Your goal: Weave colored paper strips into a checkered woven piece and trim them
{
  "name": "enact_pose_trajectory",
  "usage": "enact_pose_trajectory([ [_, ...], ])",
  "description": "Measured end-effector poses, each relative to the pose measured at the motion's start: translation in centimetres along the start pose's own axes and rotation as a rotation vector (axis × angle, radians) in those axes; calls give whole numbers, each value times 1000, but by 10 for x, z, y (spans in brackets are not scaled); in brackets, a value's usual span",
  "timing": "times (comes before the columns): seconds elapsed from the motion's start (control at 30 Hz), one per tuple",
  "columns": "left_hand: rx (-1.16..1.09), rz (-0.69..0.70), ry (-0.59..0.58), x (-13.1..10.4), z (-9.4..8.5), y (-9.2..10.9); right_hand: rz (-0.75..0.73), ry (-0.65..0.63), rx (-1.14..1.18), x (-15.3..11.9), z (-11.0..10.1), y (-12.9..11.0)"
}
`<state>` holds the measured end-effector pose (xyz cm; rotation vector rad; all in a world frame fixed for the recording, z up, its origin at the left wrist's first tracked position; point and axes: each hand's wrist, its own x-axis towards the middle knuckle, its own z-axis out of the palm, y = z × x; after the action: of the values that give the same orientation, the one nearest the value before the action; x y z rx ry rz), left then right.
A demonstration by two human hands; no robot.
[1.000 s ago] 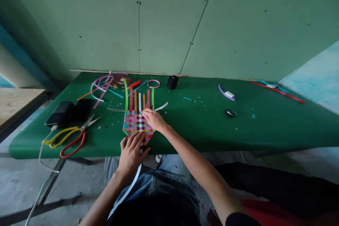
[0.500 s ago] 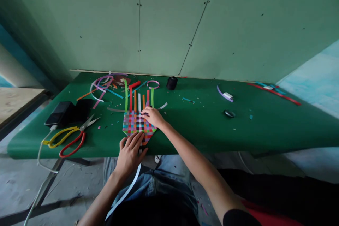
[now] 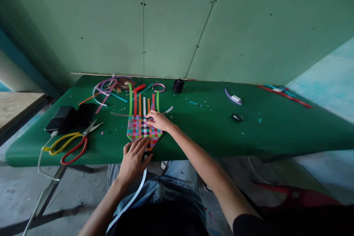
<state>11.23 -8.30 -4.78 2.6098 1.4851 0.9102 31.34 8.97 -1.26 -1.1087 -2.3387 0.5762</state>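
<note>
A multicoloured checkered weave of flat strips (image 3: pixel 135 127) lies near the table's front edge, its lower end pointed. Loose strip ends, among them a green strip (image 3: pixel 131 99) and a white strip (image 3: pixel 144 107), stand out from its far side. My left hand (image 3: pixel 134 156) rests flat over the pointed end, fingers stretched out and holding it down. At the upper right of the weave my right hand (image 3: pixel 159 121) has its fingers bent and drawn together on the strips; the fingertips partly hide what they pinch. A long white strip (image 3: pixel 129 203) hangs from under my left hand across my lap.
On the left lie scissors (image 3: pixel 80 142) with yellow and red handles and a black device (image 3: pixel 62 118) with a white cable. Tangled strips (image 3: pixel 106 88), a black spool (image 3: pixel 178 86) and a purple ring (image 3: pixel 158 87) lie farther back. A dark oval object (image 3: pixel 238 117) sits right.
The view has shifted slightly. Both hands keep nearly the same places on the weave, with only a small change in the right fingers.
</note>
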Motion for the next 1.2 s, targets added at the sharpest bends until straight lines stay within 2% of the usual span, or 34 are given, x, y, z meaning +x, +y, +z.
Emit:
enact_pose_trajectory([
  [0.8,-48,10,-55,0,-8,-5,-15,-157,-41,-5,-9,-1],
  [1.03,-49,4,-56,-1,-9,-5,-86,-138,-38,-6,-12,-2],
  [1.2,-54,-2,-43,1,-8,-4,3,17,-20,2,-2,-4],
])
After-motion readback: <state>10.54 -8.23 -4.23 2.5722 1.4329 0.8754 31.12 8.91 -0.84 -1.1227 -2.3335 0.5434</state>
